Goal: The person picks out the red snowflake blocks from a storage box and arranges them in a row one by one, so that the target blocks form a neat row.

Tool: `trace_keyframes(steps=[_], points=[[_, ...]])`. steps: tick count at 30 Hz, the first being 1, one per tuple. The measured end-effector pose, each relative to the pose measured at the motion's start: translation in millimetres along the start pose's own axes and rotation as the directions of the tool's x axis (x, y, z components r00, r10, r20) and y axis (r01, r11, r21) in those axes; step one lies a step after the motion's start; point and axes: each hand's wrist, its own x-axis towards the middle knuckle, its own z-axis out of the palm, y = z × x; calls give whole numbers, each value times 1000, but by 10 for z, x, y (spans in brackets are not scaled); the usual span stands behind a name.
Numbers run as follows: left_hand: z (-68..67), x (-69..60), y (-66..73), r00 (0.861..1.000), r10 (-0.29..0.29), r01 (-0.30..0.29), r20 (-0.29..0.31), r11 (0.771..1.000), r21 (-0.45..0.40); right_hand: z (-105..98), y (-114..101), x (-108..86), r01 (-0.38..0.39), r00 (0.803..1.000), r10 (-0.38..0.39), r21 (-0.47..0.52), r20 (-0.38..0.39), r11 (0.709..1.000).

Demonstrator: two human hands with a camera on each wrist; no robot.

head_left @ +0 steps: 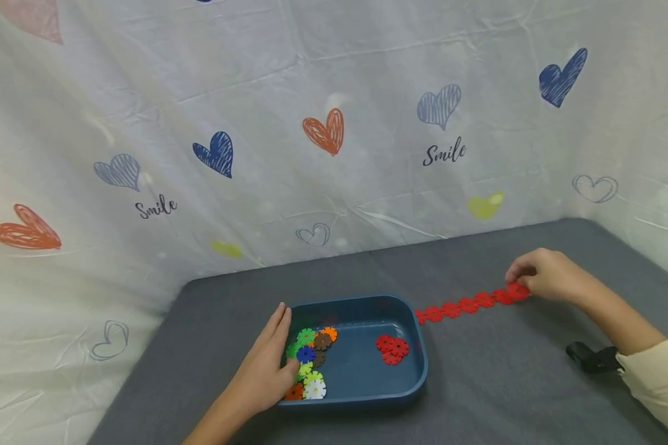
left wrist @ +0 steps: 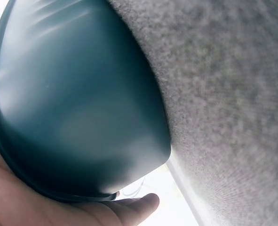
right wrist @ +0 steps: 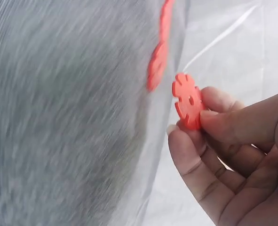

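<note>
My right hand (head_left: 551, 277) pinches one red notched disc (right wrist: 188, 101) between thumb and fingers, at the right end of a row of red discs (head_left: 468, 304). In the right wrist view that disc is apart from the row's end disc (right wrist: 156, 67). My left hand (head_left: 263, 364) lies on the left end of the blue tray (head_left: 362, 395), thumb over the rim, fingers along the outside. Inside the tray, mixed-colour discs (head_left: 306, 354) lie at the left and several red discs (head_left: 392, 347) at the right.
A black object (head_left: 590, 358) lies on the grey table (head_left: 479, 395) beside the right sleeve (head_left: 654, 377). A white curtain (head_left: 256, 93) with printed hearts hangs behind the table. The row of red discs runs rightward from the tray's right side.
</note>
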Motion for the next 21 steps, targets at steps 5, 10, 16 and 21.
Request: trace_keyframes(steps=[5, 10, 16, 21], points=[[-2, 10, 5, 1000, 3, -3, 3, 1000, -4, -3, 129, 0, -21, 999, 20, -40, -28, 999], [-4, 2, 6, 1000, -6, 6, 8, 1000, -10, 10, 191, -4, 22, 1000, -23, -84, -18, 996], [-11, 6, 7, 1000, -8, 8, 4, 1000, -10, 41, 207, 3, 95, 995, -92, -85, 39, 992], [-6, 8, 3, 1000, -5, 5, 4, 1000, -11, 73, 194, 5, 132, 991, -129, -112, 33, 985]])
